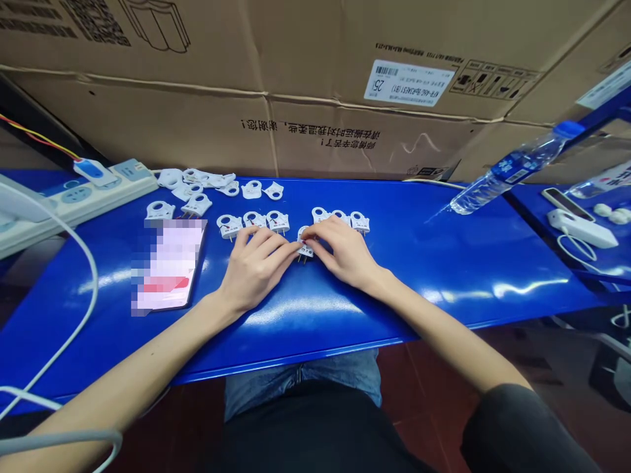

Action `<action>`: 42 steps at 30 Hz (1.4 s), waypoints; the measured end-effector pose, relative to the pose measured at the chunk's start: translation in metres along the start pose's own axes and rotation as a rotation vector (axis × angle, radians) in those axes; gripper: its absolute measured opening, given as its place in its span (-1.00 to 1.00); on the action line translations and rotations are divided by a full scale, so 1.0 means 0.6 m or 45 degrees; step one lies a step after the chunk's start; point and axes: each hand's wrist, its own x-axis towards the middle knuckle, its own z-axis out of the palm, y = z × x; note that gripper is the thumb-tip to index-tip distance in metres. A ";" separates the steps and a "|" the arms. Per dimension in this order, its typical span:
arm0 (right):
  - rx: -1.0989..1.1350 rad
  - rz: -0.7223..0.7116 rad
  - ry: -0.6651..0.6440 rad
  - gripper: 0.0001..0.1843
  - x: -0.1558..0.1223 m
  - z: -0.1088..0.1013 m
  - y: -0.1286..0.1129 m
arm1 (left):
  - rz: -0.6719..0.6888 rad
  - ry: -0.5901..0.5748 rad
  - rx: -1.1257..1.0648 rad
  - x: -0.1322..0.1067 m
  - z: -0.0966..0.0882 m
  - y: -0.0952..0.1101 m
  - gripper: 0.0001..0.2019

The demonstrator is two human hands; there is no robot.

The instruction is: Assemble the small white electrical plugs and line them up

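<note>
My left hand (256,264) and my right hand (342,253) meet over a small white plug part (304,249) lying on the blue bench (444,263); the fingertips of both pinch it from either side. Its metal pins point toward me. Just behind my hands runs a row of similar white plug parts (254,222), with a few more beside my right hand (359,222). Further back left lies a loose pile of white plug covers (207,182).
A phone (168,264) lies flat to the left of my left hand. A white power strip (73,197) with cables sits at the far left. A water bottle (507,167) lies on its side at the right. Cardboard boxes (315,85) wall the back.
</note>
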 end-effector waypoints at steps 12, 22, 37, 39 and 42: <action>-0.054 0.007 0.081 -0.82 0.000 -0.001 0.000 | 0.073 0.022 0.056 0.002 -0.002 0.000 -0.85; -0.032 0.026 0.051 -0.76 0.000 0.002 0.000 | 0.028 -0.005 0.047 0.001 0.000 0.000 -0.83; -0.138 0.064 -0.030 -0.87 0.000 -0.006 -0.004 | -0.087 0.070 0.153 0.006 -0.006 -0.003 -0.87; -0.150 0.061 -0.034 -0.87 -0.001 -0.005 -0.004 | -0.102 0.067 0.145 0.005 -0.004 -0.003 -0.87; -0.159 0.068 0.002 -0.90 -0.001 0.000 -0.003 | -0.151 0.058 0.104 0.003 -0.001 -0.004 -0.86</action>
